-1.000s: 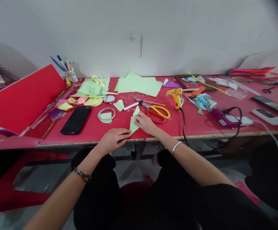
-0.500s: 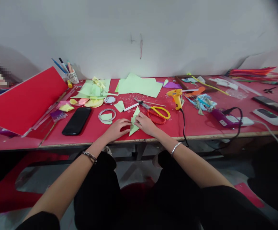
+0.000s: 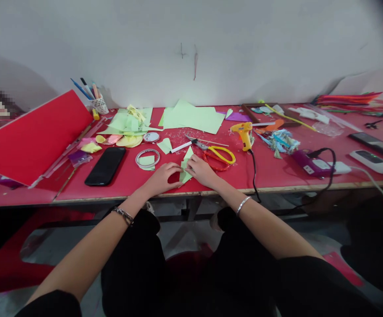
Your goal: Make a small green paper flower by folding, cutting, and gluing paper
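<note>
A small folded piece of light green paper [image 3: 186, 177] lies near the front edge of the red table, its pointed top facing the wall. My left hand [image 3: 165, 177] grips it from the left, curved fingers on the side edge and thumb at the lower corner. From the right, my right hand [image 3: 200, 170] holds the same paper, fingers bent and pressed onto it. Just beyond my right hand lie scissors [image 3: 222, 155] with yellow and red handles. A white marker with a black cap [image 3: 184, 145] rests above the paper. A roll of tape [image 3: 147, 159] sits left of my left hand.
A black phone [image 3: 105, 166] lies at left, near a leaning red board [image 3: 36, 136]. Green sheets [image 3: 193, 116] spread along the wall. To the right are a yellow glue gun [image 3: 244, 135], its black cord, and a purple power adapter [image 3: 313, 164].
My left thumb has shifted slightly right onto the paper's lower corner, which now shows less of its pointed tip. My right hand stays almost in place.
</note>
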A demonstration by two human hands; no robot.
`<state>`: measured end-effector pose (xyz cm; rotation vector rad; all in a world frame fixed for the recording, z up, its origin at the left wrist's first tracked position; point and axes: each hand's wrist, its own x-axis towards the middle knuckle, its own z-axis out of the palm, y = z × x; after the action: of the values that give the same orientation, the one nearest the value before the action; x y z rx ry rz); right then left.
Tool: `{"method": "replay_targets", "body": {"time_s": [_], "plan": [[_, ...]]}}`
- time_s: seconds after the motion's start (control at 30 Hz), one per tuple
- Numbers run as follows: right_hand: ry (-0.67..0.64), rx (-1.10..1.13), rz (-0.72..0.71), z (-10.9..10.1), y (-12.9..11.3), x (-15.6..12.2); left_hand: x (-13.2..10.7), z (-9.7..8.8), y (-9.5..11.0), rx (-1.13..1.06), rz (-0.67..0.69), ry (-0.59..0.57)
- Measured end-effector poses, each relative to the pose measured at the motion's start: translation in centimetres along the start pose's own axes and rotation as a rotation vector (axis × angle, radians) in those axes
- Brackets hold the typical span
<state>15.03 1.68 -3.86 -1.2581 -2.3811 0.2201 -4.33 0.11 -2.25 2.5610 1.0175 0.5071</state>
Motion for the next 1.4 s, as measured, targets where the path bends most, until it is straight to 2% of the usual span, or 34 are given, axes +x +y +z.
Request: {"method": "replay_targets", "body": {"time_s": [0.47, 0.7, 0.87, 1.0, 1.13, 1.27, 1.4], "plan": [[0.001, 0.028, 0.003, 0.0, 0.1, 0.0, -0.4, -0.3, 0.4, 0.011, 0.032, -0.01], [0.002, 0.038, 0.01, 0.2, 0.1, 0.1, -0.4, -0.4, 0.7, 0.071, 0.021, -0.052], [0.014, 0.086, 0.017, -0.9, -0.1, -0.4, -0.7, -0.3, 0.5, 0.115, -0.022, -0.059], [0.034, 0.046, -0.076, -2.7, -1.1, -2.5, -0.9, -0.3, 0.6, 0.104, -0.054, -0.068], [-0.101, -0.063, -0.298, -3.3, -2.7, -4.8, -0.8, -0.5, 0.8, 0.089, -0.046, -0.072], [-0.123, -0.119, -0.282, -3.3, -2.9, -5.2, -0.8, -0.6, 0.9, 0.103, -0.052, -0.081], [-0.108, -0.148, -0.215, -3.7, -1.3, -4.9, -0.8, -0.5, 0.9, 0.115, -0.064, -0.094]]}}
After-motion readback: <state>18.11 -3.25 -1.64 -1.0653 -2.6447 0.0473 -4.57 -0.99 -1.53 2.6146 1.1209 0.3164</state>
